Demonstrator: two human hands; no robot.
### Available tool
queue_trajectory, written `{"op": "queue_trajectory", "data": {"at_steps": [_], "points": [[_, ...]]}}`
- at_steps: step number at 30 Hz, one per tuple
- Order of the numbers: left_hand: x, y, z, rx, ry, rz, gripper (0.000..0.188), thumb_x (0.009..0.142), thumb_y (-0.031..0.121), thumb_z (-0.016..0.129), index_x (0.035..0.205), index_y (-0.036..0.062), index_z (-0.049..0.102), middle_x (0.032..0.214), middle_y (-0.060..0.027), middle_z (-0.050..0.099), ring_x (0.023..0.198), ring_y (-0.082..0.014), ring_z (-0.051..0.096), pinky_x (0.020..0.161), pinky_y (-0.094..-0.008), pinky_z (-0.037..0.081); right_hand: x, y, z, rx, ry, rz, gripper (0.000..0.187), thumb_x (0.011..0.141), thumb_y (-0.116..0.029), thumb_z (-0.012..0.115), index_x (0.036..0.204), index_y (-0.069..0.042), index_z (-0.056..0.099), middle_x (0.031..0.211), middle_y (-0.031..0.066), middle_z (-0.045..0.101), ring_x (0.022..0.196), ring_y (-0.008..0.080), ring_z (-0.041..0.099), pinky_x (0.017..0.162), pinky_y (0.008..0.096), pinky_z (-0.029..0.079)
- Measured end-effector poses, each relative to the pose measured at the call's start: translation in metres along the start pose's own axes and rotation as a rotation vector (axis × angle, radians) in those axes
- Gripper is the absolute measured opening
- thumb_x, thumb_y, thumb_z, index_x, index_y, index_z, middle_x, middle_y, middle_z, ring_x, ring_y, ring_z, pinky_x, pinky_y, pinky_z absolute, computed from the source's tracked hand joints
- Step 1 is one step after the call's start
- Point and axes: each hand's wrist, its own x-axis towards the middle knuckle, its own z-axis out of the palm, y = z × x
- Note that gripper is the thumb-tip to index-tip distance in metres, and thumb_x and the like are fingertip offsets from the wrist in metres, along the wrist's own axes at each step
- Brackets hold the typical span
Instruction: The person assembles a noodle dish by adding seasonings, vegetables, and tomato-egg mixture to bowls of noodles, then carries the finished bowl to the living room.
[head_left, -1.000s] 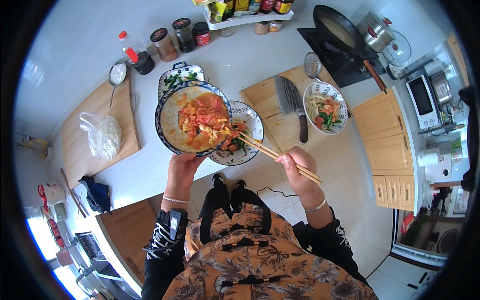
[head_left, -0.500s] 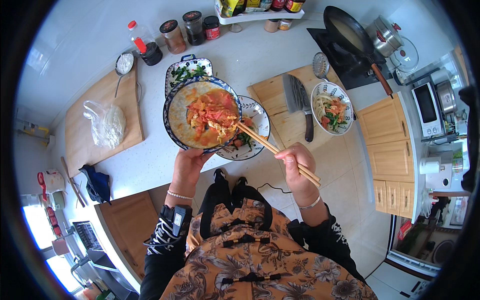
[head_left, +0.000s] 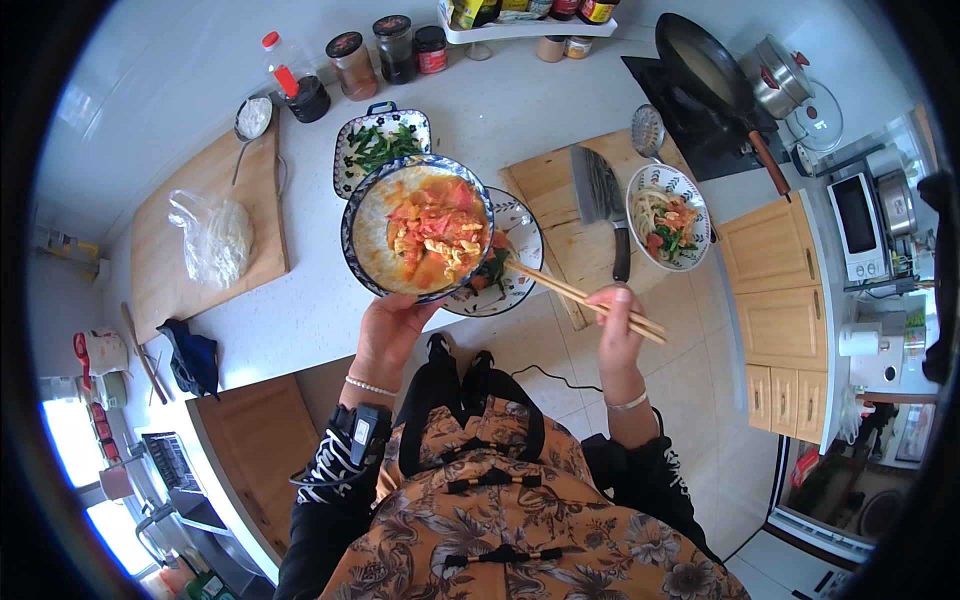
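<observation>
Looks like they're mid-dishing-out: the left hand (head_left: 392, 325) is gripping a blue-rimmed bowl (head_left: 370, 245) of tomato and egg (head_left: 442, 220), partly covering a leaf-patterned dish (head_left: 527, 222) on the counter (head_left: 480, 130). The right hand (head_left: 618, 318), well apart, is pinching chopsticks (head_left: 575, 294), tips by the dish's greens (head_left: 490, 272). Another scoop is probably calling for a steady bowl and tips at its rim.

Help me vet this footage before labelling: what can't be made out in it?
All in the head view:
Plate, left part: hidden by the bowl.
Left hand, fingers beneath: hidden by the bowl.
Chopsticks, tips: too small to tell whether they touch food.
Shelf bottles, tops: cut off by the top edge.
Bag, exact contents: blurred by crumpled plastic.
</observation>
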Motion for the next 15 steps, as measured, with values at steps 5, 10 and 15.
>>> {"op": "queue_trajectory", "data": {"at_steps": [5,10,15], "points": [[-0.003,-0.01,0.0,-0.051,-0.033,-0.032,0.051,0.076,-0.008,0.046,0.126,-0.0108,0.036,0.126,-0.0235,0.048,0.115,-0.0361,0.05,0.1,-0.0473,0.043,-0.004,0.059,0.026,0.031,-0.057,0.164,0.034,0.098,-0.024,0.04,0.077,-0.005,0.059,0.067,-0.0006,0.051,0.06,0.006,0.041,0.054,0.0225,0.034],[-0.014,-0.017,0.004,-0.06,0.087,-0.043,0.047,0.075,-0.006,0.044,0.121,-0.0115,0.038,0.125,-0.0238,0.046,0.114,-0.0339,0.049,0.1,-0.0465,0.043,-0.012,0.091,0.041,0.163,-0.002,0.263,0.025,0.098,-0.029,0.044,0.095,-0.009,0.057,0.067,-0.0027,0.044,0.057,0.0057,0.039,0.051,0.0211,0.033],[-0.037,0.003,0.008,-0.118,0.089,-0.017,0.042,0.079,-0.006,0.044,0.12,-0.0127,0.04,0.121,-0.0225,0.049,0.107,-0.0334,0.055,0.094,-0.0448,0.048,-0.036,0.085,0.055,0.058,-0.515,0.535,0.02,0.094,-0.023,0.052,0.102,-0.005,0.057,0.07,-0.0015,0.049,0.058,0.0062,0.045,0.05,0.0193,0.035]]}}
